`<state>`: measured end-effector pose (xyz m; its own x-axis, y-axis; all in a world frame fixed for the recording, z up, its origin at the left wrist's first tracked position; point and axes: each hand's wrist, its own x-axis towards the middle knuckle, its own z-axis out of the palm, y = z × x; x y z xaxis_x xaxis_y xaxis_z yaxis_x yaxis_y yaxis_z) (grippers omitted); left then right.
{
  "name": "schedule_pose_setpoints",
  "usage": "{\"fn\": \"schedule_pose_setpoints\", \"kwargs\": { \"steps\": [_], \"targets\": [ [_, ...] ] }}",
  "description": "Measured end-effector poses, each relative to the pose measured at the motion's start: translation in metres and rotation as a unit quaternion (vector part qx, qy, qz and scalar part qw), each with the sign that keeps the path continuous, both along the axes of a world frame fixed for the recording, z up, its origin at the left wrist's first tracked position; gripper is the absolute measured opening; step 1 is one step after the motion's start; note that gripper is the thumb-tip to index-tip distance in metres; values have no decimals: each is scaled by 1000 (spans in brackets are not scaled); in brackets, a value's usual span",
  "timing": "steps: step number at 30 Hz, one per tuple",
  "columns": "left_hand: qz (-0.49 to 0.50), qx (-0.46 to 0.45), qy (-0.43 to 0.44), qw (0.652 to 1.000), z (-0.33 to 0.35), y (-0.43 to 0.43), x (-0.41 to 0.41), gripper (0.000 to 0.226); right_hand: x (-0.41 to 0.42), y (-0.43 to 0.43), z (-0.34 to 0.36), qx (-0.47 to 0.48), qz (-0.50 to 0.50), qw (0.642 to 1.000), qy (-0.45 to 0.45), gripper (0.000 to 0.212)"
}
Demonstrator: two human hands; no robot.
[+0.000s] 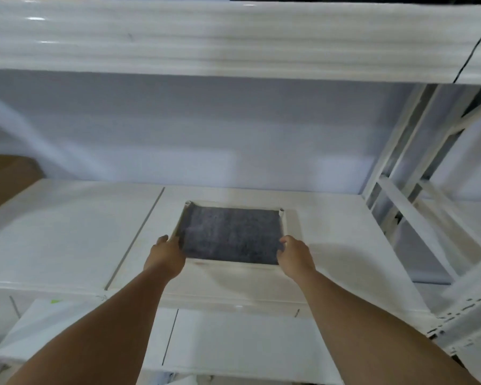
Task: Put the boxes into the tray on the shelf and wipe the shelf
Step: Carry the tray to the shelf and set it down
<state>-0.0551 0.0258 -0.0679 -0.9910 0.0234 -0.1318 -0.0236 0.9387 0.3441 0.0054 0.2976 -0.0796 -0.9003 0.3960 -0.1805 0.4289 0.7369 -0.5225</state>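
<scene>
A shallow white tray (285, 218) rests on the white shelf (67, 240), near its middle. A dark grey cloth (231, 234) lies flat inside it and covers its whole bottom. My left hand (165, 255) grips the tray's left side near the front corner. My right hand (295, 257) grips the right side near the front corner, thumb over the cloth's edge. No small boxes are visible in the tray.
A brown cardboard box (6, 179) stands at the shelf's far left. Another white shelf board (233, 40) hangs overhead. White metal uprights and braces (417, 168) close the right side. A lower shelf level (233, 340) shows beneath my forearms.
</scene>
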Motion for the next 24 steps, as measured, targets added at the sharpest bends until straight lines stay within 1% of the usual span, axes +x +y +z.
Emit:
{"fn": "schedule_pose_setpoints", "kwargs": {
  "steps": [3, 5, 8, 11, 13, 15, 18, 20, 22, 24],
  "targets": [
    [21, 40, 3, 999, -7, -2, -6, 25, -1, -1, -11, -9, -45, 999, 24, 44],
    [44, 54, -6, 998, -11, -3, -9, 22, 0, -1, -15, -20, -77, 996, 29, 44],
    [79, 78, -9, 994, -17, -4, -17, 26, 2, -1, -17, -30, -113, 993, 9, 32],
    [110, 112, -12, 988, -22, -3, -26, 25, 7, -3, -15, -36, -145, 988, -29, 16],
    [109, 116, -29, 987, -26, -5, -30, 25, 12, -6, -15, -48, -166, 983, -61, 11],
    [99, 118, -50, 987, -30, -10, -35, 27, 20, -9, -14, -49, -176, 978, -96, 15],
    [58, 99, -89, 989, -30, -14, -44, 24, 33, -15, -15, -16, -179, 977, -118, 27],
    [45, 126, -115, 984, -24, -13, -49, 22, 41, -22, -14, -13, -185, 978, -101, 24],
    [45, 185, -138, 972, -22, -13, -55, 26, 47, -29, -13, -54, -224, 972, -33, 9],
    [45, 238, -158, 957, -25, -13, -61, 30, 53, -33, -7, -75, -273, 957, 57, 25]
  ]
}}
